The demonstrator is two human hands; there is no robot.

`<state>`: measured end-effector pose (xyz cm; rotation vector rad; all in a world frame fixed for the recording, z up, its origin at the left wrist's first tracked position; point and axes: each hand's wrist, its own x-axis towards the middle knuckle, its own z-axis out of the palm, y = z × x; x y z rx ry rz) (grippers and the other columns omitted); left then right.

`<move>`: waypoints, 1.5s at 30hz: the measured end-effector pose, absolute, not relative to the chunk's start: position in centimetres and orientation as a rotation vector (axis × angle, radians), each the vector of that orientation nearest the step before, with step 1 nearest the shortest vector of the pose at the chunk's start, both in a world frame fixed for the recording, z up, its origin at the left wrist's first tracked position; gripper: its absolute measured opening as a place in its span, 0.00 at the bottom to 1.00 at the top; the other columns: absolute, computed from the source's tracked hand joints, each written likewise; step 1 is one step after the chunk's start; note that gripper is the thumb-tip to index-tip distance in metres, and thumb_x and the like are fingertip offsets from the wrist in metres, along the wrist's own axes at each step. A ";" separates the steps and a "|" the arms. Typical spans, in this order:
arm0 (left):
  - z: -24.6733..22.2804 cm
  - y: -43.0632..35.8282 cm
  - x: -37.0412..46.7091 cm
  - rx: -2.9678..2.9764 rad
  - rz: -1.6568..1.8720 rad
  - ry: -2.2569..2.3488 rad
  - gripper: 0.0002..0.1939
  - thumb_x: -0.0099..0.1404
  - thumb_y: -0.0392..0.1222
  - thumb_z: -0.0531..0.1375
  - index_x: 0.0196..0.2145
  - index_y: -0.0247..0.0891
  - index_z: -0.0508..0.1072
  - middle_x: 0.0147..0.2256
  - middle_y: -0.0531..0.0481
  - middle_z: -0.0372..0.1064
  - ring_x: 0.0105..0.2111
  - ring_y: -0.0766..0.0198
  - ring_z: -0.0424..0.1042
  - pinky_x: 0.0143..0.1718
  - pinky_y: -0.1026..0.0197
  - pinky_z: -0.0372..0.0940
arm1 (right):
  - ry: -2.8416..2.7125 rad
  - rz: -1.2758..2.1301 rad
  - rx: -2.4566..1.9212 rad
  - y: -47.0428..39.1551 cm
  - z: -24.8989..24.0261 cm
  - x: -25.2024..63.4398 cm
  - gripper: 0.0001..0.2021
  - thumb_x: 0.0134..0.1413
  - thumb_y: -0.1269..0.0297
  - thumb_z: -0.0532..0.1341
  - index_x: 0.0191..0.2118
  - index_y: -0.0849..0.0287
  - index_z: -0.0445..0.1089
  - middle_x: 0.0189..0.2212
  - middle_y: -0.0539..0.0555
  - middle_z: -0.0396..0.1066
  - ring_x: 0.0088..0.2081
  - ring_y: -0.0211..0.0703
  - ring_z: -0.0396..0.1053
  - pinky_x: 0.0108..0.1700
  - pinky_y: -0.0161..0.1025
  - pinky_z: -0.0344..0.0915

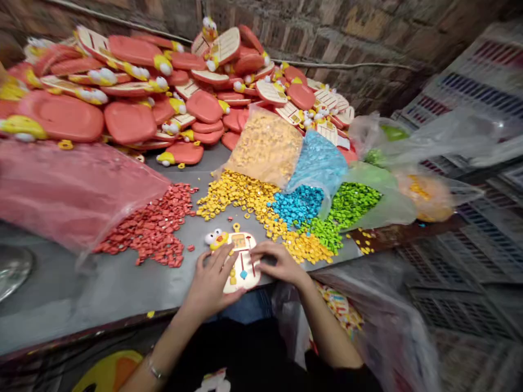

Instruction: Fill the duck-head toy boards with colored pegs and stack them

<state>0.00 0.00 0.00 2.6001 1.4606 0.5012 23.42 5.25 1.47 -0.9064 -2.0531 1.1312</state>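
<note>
A cream toy board (250,280) with a yellow duck head, big white eyes and dark slots lies at the table's front edge. Yellow pieces and one blue piece (244,275) sit on its face. My left hand (212,275) grips the board's left side, fingers across the top and thumb at the lower edge. At the right slot, my right hand (280,262) has its fingers bent and touching the board; whatever is between the fingertips is hidden. Around the board are loose red pieces (159,228), yellow pieces (232,190), blue pieces (300,204) and green pieces (353,201).
Behind lies a big heap of red-backed duck boards (204,106) against a brick wall (310,32). A red bag (77,185), an orange bag (267,144) and a blue bag (318,158) lie open on the grey table (122,288). Plastic crates (457,261) stand at right.
</note>
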 end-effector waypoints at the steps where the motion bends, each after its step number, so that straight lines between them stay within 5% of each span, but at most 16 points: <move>1: 0.0 0.0 0.0 2.588 0.516 1.460 0.32 0.60 0.53 0.59 0.58 0.37 0.64 0.62 0.38 0.57 0.60 0.48 0.58 0.55 0.44 0.50 | -1.991 0.957 -1.067 6.3 1.6 24.3 0.10 0.57 0.62 0.63 0.45 0.55 0.72 0.39 0.53 0.76 0.43 0.46 0.71 0.47 0.42 0.65; 6: 0.0 -0.1 0.1 2.559 0.583 1.446 0.28 0.60 0.54 0.59 0.56 0.39 0.67 0.62 0.38 0.58 0.60 0.48 0.58 0.56 0.44 0.50 | -2.072 0.289 -1.578 11.0 1.6 27.1 0.06 0.59 0.71 0.58 0.36 0.58 0.73 0.35 0.57 0.73 0.41 0.49 0.68 0.45 0.43 0.62; 10: 0.0 -0.2 0.0 2.564 0.601 1.436 0.28 0.61 0.53 0.59 0.56 0.39 0.66 0.62 0.38 0.57 0.61 0.47 0.57 0.56 0.44 0.50 | -2.376 0.105 -1.673 12.7 1.2 26.9 0.06 0.58 0.73 0.58 0.34 0.59 0.72 0.35 0.58 0.71 0.40 0.49 0.65 0.42 0.41 0.60; 18: -0.1 -0.2 0.0 2.561 0.560 1.434 0.28 0.61 0.53 0.59 0.57 0.38 0.65 0.63 0.36 0.55 0.61 0.47 0.55 0.57 0.44 0.49 | -2.201 0.241 -1.486 10.9 0.4 26.3 0.09 0.60 0.74 0.52 0.36 0.58 0.68 0.33 0.55 0.68 0.38 0.46 0.64 0.41 0.39 0.61; 25: -0.2 -0.2 0.0 2.540 0.618 1.429 0.28 0.62 0.55 0.59 0.55 0.39 0.67 0.62 0.37 0.57 0.61 0.47 0.57 0.57 0.44 0.50 | -2.191 0.132 -1.648 11.6 -0.4 26.7 0.05 0.57 0.72 0.58 0.32 0.58 0.69 0.35 0.57 0.69 0.39 0.50 0.63 0.42 0.43 0.60; 37: -0.1 -0.1 0.0 2.533 0.614 1.423 0.27 0.61 0.54 0.59 0.55 0.39 0.67 0.62 0.37 0.57 0.61 0.48 0.56 0.57 0.45 0.49 | -2.132 0.566 -1.180 8.7 2.1 22.5 0.07 0.59 0.74 0.55 0.39 0.56 0.69 0.38 0.55 0.70 0.42 0.44 0.68 0.44 0.40 0.65; 45: -0.1 -0.1 0.1 2.542 0.646 1.442 0.27 0.61 0.54 0.60 0.54 0.37 0.68 0.61 0.36 0.58 0.60 0.48 0.58 0.57 0.45 0.50 | -2.261 0.529 -1.135 7.9 1.2 20.2 0.07 0.60 0.72 0.58 0.35 0.58 0.74 0.32 0.55 0.68 0.38 0.46 0.65 0.41 0.43 0.64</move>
